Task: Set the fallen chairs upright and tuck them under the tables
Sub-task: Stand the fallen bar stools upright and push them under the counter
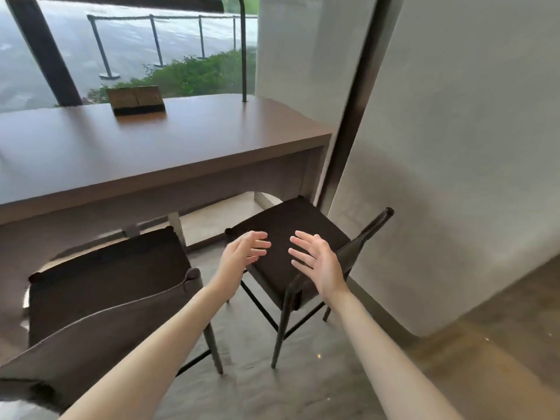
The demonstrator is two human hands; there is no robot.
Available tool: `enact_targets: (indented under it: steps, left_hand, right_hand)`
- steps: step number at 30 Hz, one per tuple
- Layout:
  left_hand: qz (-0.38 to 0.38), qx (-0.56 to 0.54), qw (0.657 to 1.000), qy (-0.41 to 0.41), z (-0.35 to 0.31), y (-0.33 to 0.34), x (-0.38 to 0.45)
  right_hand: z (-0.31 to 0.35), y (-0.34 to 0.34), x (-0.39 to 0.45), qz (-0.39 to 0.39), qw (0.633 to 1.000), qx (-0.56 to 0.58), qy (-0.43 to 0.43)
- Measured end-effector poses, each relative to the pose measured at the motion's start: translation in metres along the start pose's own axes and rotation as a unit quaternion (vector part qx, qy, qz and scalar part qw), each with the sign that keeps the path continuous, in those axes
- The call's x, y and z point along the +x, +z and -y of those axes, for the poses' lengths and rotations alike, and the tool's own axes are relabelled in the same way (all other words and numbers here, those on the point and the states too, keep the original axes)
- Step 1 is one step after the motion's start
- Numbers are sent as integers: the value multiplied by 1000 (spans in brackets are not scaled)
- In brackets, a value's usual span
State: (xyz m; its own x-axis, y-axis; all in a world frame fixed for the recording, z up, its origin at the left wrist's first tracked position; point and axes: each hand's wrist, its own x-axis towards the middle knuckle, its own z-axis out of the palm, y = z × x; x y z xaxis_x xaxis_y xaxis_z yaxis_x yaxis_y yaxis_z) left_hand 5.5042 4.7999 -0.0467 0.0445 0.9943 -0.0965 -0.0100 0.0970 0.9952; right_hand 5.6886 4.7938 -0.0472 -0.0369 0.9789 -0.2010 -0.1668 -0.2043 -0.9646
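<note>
Step in hand: tucking. Both chairs stand upright on the floor (242, 389); neither lies fallen in this view.

Right chair (288, 234): at 1 o'clock from the viewer, on its legs, turned at an angle to the counter (151, 147). Only the far corner of its seat reaches the counter edge; the backrest (363, 237) points toward 3 o'clock, near the wall (454, 147).

Left chair (103, 286): at 10 o'clock, upright, seat front close to the counter edge, backrest nearest the viewer. It looks not fully pushed in.

Left hand (242, 253): fingers spread and relaxed, holding nothing, above the near left part of the right chair's seat. Right hand (318, 259): fingers spread wide, holding nothing, above the seat near the backrest. Contact with the seat cannot be confirmed for either hand.

Next move, by judgement: grip the right chair at the seat edge or backrest, rotate it square to the counter, then slide it forward toward 12 o'clock into the opening below. Keep the backrest off the wall during rotation. Afterwards, push the left chair in likewise.

Containers: one wooden holder (136, 100) stands on the counter at 11 o'clock, near the window (121, 40). Its contents cannot be seen
</note>
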Motion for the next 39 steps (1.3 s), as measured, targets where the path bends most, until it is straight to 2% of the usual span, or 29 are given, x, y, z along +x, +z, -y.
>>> enact_targets:
  steps: [6, 11, 13, 15, 17, 19, 21, 24, 29, 34, 39]
  left_hand:
    - [30, 0, 1000, 0, 2, 89, 11]
    - [39, 23, 999, 13, 0, 121, 20]
    - [41, 61, 996, 41, 1, 127, 25]
    - [47, 144, 986, 73, 4, 131, 33]
    - [54, 253, 960, 111, 7, 137, 44]
    - [60, 363, 917, 152, 8, 146, 57]
    - [66, 444, 873, 190, 13, 155, 72]
    - [94, 500, 834, 211, 22, 172, 99]
    - [146, 492, 839, 182, 31, 205, 141]
    - [208, 504, 827, 136, 40, 236, 188]
    - [237, 496, 829, 106, 43, 268, 216]
  right_hand:
    - [11, -94, -6, -49, 998, 30, 1]
    - [14, -132, 1, -56, 998, 43, -1]
    - [14, -138, 6, -57, 998, -6, -22]
    - [14, -145, 13, -52, 987, -139, -67]
    - [14, -153, 23, -36, 941, -313, -123]
    - [16, -164, 37, -3, 866, -468, -178]
    - [16, -177, 55, 36, 808, -550, -209]
    - [18, -197, 85, 62, 768, -601, -211]
    - [25, -233, 135, 79, 719, -665, -184]
    - [35, -268, 182, 84, 692, -695, -174]
    - [49, -295, 217, 113, 648, -739, -146]
